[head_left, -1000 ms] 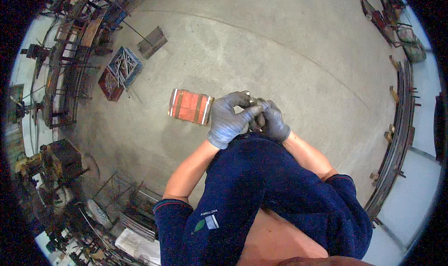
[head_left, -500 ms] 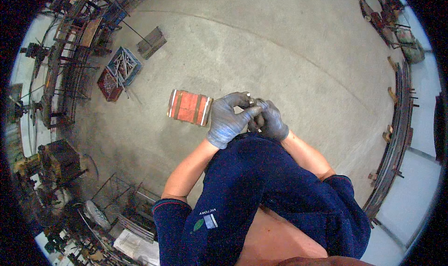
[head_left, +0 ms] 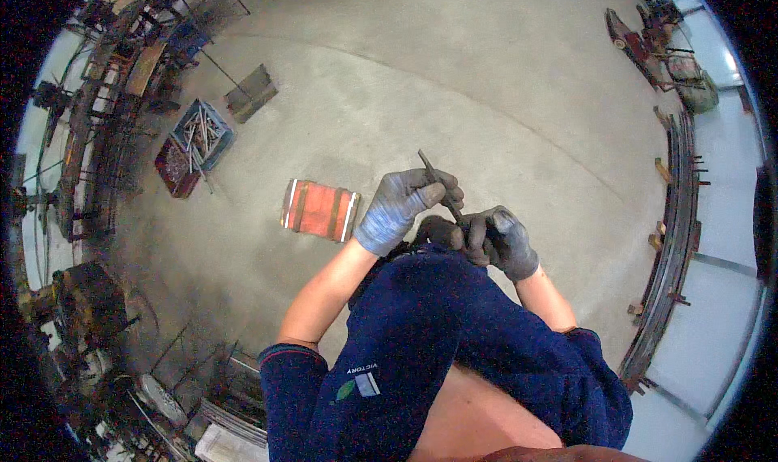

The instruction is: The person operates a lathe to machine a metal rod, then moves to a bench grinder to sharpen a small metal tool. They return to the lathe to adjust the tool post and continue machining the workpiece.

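Both my hands wear grey-blue work gloves with dark palms and fingers. Fingers of my left hand (head_left: 405,203) pinch a thin dark rod (head_left: 429,165), which slants from upper left to lower right. Its lower end meets the curled fingers of my right hand (head_left: 504,241), which close around that end and partly hide it. A dark rounded thing (head_left: 438,231) shows just under the rod, too unclear to name. On the floor left of my left hand lies an orange-red block-shaped bundle (head_left: 321,210) with dark straps and white edges.
A blue crate (head_left: 212,142) of metal rods and a dark red crate (head_left: 177,168) stand on the concrete floor at left, near a grey flat piece (head_left: 251,94). Machinery (head_left: 97,300) lines the left side. Long dark bars (head_left: 674,243) lie stacked along the right wall.
My hands have moved apart, the right one going right and down. The thin dark rod now shows between them. Floor objects have shifted slightly left and mostly down in view.
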Action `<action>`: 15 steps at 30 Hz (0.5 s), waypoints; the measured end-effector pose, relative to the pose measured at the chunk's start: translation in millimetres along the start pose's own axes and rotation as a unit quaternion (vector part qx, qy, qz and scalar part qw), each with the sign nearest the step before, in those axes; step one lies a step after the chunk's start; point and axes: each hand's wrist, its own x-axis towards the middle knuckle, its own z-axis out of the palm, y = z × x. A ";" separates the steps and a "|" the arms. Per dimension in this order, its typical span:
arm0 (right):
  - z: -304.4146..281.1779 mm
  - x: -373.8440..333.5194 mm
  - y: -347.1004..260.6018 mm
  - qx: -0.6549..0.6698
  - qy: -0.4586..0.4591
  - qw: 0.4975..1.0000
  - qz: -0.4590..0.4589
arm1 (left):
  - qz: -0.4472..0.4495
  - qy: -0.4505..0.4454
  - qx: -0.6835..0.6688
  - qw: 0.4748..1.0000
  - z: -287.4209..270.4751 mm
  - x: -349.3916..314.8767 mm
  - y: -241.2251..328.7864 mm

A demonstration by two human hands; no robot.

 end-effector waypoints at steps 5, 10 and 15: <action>-2.7 19.7 -28.5 -0.117 0.107 0.985 0.062 | -0.031 -0.011 0.020 0.999 -8.5 38.1 12.5; -38.6 56.1 -41.5 -0.171 0.136 0.975 0.028 | -0.038 -0.024 -0.054 0.998 -24.1 99.6 -2.0; -93.2 108.6 -86.1 -0.264 0.149 0.953 0.018 | -0.044 -0.003 -0.073 0.996 -24.6 187.8 7.1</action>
